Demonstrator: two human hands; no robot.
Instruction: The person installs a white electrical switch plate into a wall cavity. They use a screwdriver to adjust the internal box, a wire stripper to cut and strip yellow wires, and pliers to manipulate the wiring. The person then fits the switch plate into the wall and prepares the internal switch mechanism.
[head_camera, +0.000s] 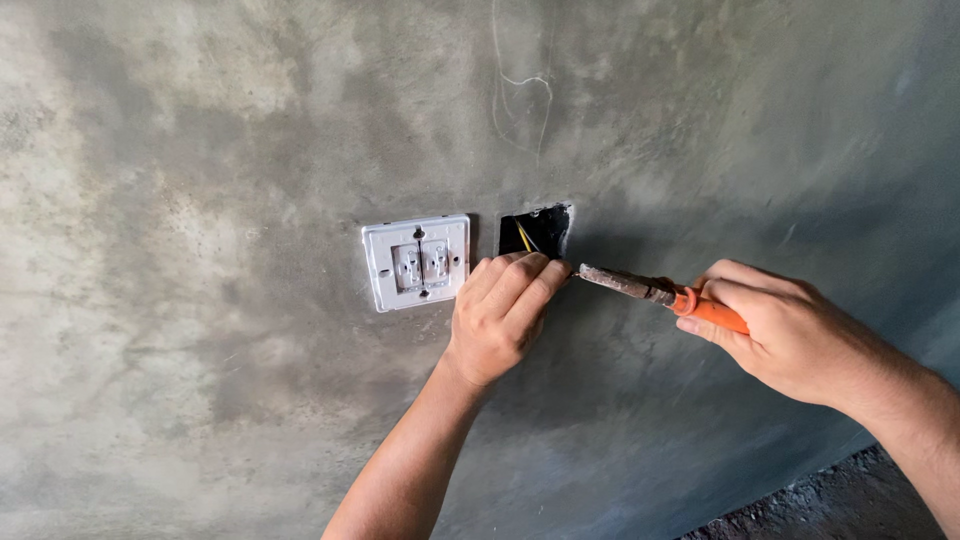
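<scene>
- Wall (230, 130) — bare grey plaster, mottled light and dark, fills nearly the whole view. A thin pale scratch loops down near the top centre.
- Floor (820, 505) — dark rubble strip at the bottom right corner, beyond the wall's lower edge.
- Right hand (790, 335) — comes in from the lower right, forearm running off the frame edge. Fingers wrapped tight around the screwdriver's orange handle, knuckles up, thumb side toward the wall.
- Left hand (500, 310) — forearm rises from the bottom centre. Fingers held together and curled, tips pressed at the lower edge of the hole; whether they pinch anything there I cannot tell, the tips hide it.
- Socket plate (417, 262) — white, square-ish, slightly tilted, set flat on the wall just left of the hole. Two inner modules side by side at its middle. The left hand's knuckles sit just below its right lower corner, not touching it as far as I can see.
- Screwdriver (655, 291) — orange handle mostly buried in the right hand; the shaft is crusted with grey plaster and slants up and left. Its tip meets the left fingertips at the hole's lower right corner.
- Hole (535, 230) — dark square cut-out in the wall, just right of the plate, directly above the left hand.
- Wires (526, 237) — thin strands, one yellow, showing inside the hole's left part — ends hidden behind the fingers.
</scene>
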